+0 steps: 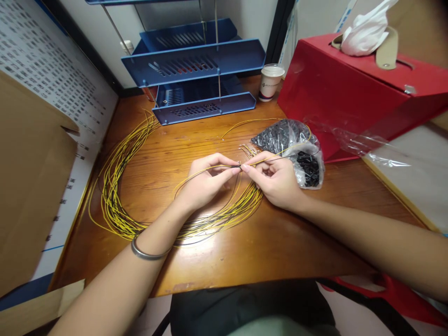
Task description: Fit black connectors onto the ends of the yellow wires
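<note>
My left hand (206, 179) and my right hand (275, 179) meet over the middle of the wooden desk (266, 242), fingertips almost touching. Both pinch a thin yellow wire (280, 154), and a tiny dark piece sits on it between the fingertips. A big loop of yellow and black wires (112, 186) lies on the desk to the left and curls under my hands. Just right of my right hand is a clear plastic bag of small black parts (290, 140). My left wrist wears a metal bangle.
A blue stacked paper tray (196, 60) stands at the back of the desk, with a paper cup (270, 81) beside it. A red box (350, 88) with white tissue on top fills the right. Cardboard (31, 186) leans at the left.
</note>
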The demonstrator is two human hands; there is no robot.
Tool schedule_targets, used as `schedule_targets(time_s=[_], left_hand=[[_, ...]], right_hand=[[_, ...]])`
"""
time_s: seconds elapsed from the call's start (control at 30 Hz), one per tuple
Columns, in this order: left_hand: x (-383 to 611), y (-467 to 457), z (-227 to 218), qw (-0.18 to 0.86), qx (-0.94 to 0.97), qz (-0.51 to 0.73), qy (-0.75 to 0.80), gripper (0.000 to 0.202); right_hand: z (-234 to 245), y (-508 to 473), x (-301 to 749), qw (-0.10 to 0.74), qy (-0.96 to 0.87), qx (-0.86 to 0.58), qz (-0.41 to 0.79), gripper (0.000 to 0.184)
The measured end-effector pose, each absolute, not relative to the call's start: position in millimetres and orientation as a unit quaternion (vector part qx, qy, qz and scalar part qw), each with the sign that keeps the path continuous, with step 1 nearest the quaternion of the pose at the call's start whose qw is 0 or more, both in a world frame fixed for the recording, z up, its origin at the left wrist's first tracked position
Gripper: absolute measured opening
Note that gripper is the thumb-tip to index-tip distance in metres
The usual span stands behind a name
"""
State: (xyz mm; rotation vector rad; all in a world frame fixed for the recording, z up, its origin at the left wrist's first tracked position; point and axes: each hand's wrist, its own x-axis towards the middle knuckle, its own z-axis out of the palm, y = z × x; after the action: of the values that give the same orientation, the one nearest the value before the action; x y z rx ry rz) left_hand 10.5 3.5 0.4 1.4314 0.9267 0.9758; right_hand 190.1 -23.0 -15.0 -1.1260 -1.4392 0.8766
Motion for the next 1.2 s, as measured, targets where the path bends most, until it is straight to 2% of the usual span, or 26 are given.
schedule_targets(time_s=[0.27, 0.43, 1.2], left_hand=[[11.6, 3.5, 0.7, 0.541, 0.602, 0.433, 0.397, 0.022], [10.4, 3.2, 0.3, 0.551, 0.605, 0.425, 0.386, 0.028], [10.0, 3.6, -0.7, 0.54, 0.611, 0.42, 0.398, 0.025]], right_hand=[[-13.8, -25.4, 190.7, 0.533, -0.589, -0.483, 0.369, 0.022], [-15.5, -23.4, 190.4, 0.524, -0.596, -0.482, 0.373, 0.028], [-13.5, -23.5, 190.6, 0.527, -0.588, -0.489, 0.37, 0.024]])
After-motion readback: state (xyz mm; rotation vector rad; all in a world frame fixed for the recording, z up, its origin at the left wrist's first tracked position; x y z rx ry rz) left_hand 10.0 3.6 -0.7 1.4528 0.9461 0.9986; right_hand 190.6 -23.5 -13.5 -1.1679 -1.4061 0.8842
